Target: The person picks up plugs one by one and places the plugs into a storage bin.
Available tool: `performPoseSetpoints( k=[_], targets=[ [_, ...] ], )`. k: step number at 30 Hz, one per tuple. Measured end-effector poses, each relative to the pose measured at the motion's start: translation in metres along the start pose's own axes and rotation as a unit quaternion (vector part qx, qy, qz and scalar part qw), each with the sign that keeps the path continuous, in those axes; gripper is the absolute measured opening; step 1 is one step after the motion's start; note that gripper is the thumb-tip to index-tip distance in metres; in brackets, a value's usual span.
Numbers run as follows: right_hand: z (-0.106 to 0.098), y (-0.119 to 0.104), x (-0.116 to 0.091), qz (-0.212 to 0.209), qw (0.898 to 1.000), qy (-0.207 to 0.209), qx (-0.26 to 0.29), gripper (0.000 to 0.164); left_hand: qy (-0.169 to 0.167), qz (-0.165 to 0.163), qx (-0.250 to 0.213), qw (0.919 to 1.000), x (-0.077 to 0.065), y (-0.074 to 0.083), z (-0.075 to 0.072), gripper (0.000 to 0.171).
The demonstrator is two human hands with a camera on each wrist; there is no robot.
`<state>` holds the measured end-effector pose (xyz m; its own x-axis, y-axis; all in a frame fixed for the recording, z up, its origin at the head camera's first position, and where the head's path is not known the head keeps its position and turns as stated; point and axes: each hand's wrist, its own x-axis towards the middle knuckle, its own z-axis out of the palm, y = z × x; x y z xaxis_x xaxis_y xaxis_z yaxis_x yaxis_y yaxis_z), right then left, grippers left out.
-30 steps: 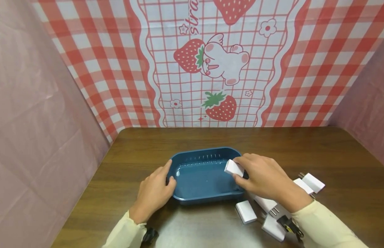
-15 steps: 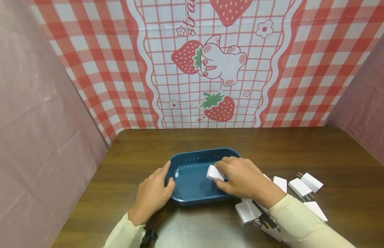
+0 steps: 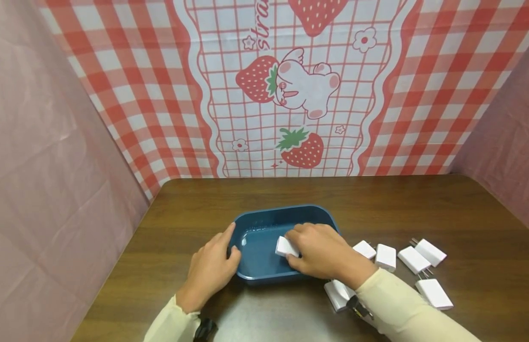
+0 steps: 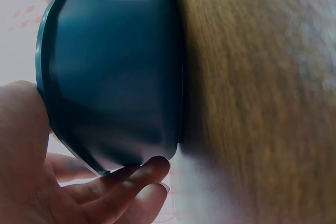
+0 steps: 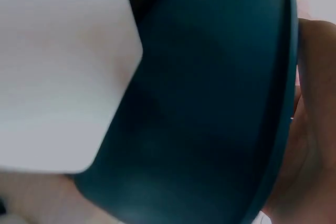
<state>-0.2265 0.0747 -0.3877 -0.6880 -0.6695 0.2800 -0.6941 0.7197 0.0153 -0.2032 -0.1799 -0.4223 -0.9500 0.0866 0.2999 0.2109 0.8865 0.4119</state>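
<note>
A blue rectangular tray (image 3: 258, 251) stands on the wooden table. My left hand (image 3: 211, 268) grips its left end; in the left wrist view the thumb (image 4: 22, 129) lies at the rim and the fingers bend against the outer wall (image 4: 115, 72). Over the inside of the tray, my right hand (image 3: 320, 249) pinches a white plug-in charger (image 3: 285, 247) between thumb and fingers. Its prongs are hidden by the hand. The tray's right end is partly covered by my right hand. A large blurred white charger (image 5: 63, 72) fills the left of the right wrist view, close to the tray wall (image 5: 210, 98).
Several white chargers lie to the right of the tray, among them a charger (image 3: 385, 257) beside my forearm and a charger (image 3: 434, 293) nearer the front. Another charger (image 3: 336, 295) sits close below the tray's front right corner. A checked cloth (image 3: 162, 95) hangs behind the table.
My right hand has moved left and slightly down with the charger, from the tray's right side toward its middle. The left hand has stayed on the tray's left end.
</note>
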Motion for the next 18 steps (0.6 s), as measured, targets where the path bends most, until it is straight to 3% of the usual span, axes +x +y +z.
performPoseSetpoints(
  k=[18],
  targets=[
    [0.010,-0.016,0.027,-0.043,0.997,-0.047,0.031,0.031,0.001,-0.007,-0.004,1.0000,-0.001,0.002,0.004,0.055]
  ],
)
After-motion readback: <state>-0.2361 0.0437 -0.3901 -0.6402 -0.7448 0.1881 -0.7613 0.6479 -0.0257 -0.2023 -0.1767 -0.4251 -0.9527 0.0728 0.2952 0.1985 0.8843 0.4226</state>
